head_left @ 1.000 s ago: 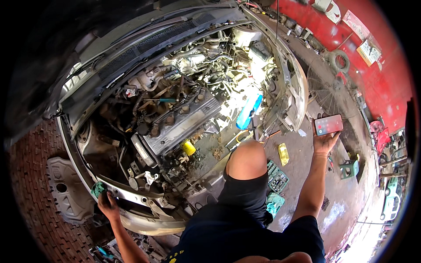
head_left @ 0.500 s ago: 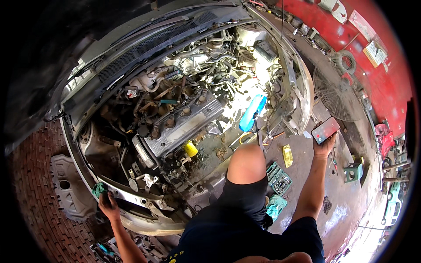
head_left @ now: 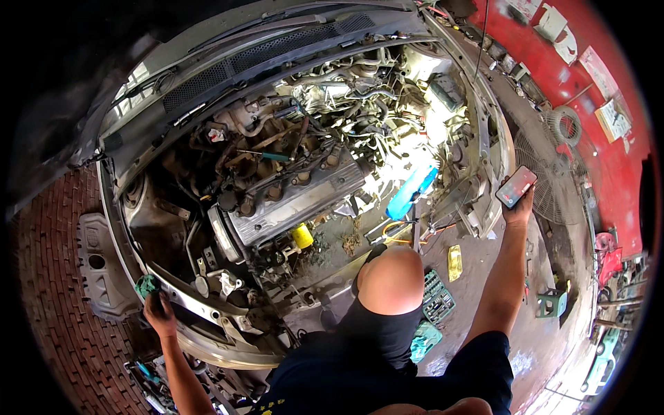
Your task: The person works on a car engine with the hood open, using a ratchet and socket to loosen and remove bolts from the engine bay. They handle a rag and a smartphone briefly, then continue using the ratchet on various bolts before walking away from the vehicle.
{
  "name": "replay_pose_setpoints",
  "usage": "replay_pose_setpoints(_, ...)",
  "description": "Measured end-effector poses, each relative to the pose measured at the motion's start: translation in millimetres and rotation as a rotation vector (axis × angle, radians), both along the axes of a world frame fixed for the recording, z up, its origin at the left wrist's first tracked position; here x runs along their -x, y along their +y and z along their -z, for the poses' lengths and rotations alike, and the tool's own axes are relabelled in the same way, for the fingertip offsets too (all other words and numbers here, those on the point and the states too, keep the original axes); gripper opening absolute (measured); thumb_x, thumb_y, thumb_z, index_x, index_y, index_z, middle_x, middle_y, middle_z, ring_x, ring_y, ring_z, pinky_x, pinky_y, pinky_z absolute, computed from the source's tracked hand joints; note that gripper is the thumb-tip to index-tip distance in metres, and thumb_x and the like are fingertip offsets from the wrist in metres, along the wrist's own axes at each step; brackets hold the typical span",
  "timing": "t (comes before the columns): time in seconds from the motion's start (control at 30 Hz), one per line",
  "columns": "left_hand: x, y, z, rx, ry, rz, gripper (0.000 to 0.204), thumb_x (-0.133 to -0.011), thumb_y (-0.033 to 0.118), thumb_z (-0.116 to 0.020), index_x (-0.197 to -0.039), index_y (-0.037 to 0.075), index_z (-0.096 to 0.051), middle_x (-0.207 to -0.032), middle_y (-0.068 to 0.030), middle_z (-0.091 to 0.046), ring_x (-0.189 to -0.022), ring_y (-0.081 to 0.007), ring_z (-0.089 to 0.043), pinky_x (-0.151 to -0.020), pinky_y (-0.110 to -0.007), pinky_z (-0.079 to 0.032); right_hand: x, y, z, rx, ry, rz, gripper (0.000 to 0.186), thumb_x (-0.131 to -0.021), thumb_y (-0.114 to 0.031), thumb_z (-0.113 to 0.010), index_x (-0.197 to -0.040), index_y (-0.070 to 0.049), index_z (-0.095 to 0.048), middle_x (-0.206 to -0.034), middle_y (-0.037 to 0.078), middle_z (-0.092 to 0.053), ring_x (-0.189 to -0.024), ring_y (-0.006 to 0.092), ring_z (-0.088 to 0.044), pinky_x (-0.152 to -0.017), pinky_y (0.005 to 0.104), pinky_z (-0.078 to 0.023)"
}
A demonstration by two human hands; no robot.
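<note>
Head view, looking down: a person leans over a car's uncovered engine (head_left: 297, 200), arms spread wide. At the picture's right, the right hand (head_left: 519, 209) grasps a phone (head_left: 517, 187), lit screen facing up. The phone sits just beyond the palm, up and slightly left of the wrist, its long side slanting from lower left to upper right, across the line of the forearm. Most of those fingers are hidden beneath it.

Far to the left, the left hand (head_left: 160, 315) has its fingers bent around a bunched green cloth (head_left: 146, 285) at the car's front edge; how tightly cannot be told. The cloth lies just past the fingertips, up and left of the wrist, and has no clear long axis.

The whole engine separates phone and cloth. Between the hands, a bright blue lamp (head_left: 412, 191) tilts toward the upper right, apart from both but nearer the right hand. Below the lamp, a socket set (head_left: 437, 296) lies on the floor.
</note>
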State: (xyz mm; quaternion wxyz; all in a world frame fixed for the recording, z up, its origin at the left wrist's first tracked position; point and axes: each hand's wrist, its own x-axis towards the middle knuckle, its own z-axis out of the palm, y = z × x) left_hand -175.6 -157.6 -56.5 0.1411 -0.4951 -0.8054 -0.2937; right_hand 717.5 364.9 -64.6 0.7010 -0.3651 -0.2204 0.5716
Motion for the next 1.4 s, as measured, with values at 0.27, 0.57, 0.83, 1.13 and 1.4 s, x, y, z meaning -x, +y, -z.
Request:
replay_pose_setpoints(0.27,-18,13,-10,0.016,0.018,-0.059,0.021,-0.099,0.014,-0.062,-0.087,-0.002,-0.060,-0.078,-0.0192,-0.057,-0.073,-0.0425,-0.058,-0.070,-0.046,-0.047,3,95,2,0.193,-0.043,0.030,0.064,-0.105,-0.069,-0.036,-0.137,-0.019,-0.061,-0.128,0.011,-0.069,-0.116,0.0384,-0.065,-0.100,0.0596,-0.051)
replay_pose_setpoints(0.57,-16,15,-7,0.063,0.145,-0.047,0.020,-0.099,0.015,-0.063,-0.088,-0.002,-0.060,-0.082,-0.0201,-0.058,-0.075,-0.0430,-0.058,-0.070,-0.047,-0.048,-3,155,-6,0.164,-0.811,0.046,0.063,-0.085,-0.045,-0.086,-0.131,-0.004,-0.070,-0.115,0.010,-0.073,-0.102,0.0186,-0.070,-0.091,0.0357,-0.055)
replay_pose_setpoints(0.83,-17,23,8,-0.140,0.271,-0.041,0.017,-0.099,0.012,-0.064,-0.093,-0.004,-0.061,-0.084,-0.0183,-0.059,-0.075,-0.0372,-0.060,-0.071,-0.042,-0.049,3,175,-2,0.406,-2.004,0.211,0.091,-0.069,-0.067,-0.084,-0.126,0.003,-0.068,-0.121,0.028,-0.072,-0.115,0.0434,-0.069,-0.096,0.0492,-0.053)
replay_pose_setpoints(1.13,-21,23,-12,0.043,0.118,-0.017,0.016,-0.098,0.010,-0.063,-0.089,-0.004,-0.059,-0.082,-0.0202,-0.056,-0.073,-0.0419,-0.055,-0.070,-0.046,-0.047,19,155,-9,0.553,-1.930,0.242,0.103,-0.071,-0.074,-0.077,-0.142,-0.002,-0.059,-0.140,0.029,-0.061,-0.133,0.0434,-0.058,-0.109,0.0494,-0.047)
replay_pose_setpoints(1.4,-21,19,-9,-0.005,0.016,-0.035,0.017,-0.098,0.012,-0.063,-0.091,-0.004,-0.063,-0.084,-0.0206,-0.061,-0.078,-0.0436,-0.060,-0.074,-0.046,-0.050,37,83,-1,0.152,-1.726,0.590,0.082,-0.087,-0.057,-0.073,-0.136,0.006,-0.058,-0.129,0.026,-0.066,-0.119,0.0416,-0.062,-0.104,0.0480,-0.048)
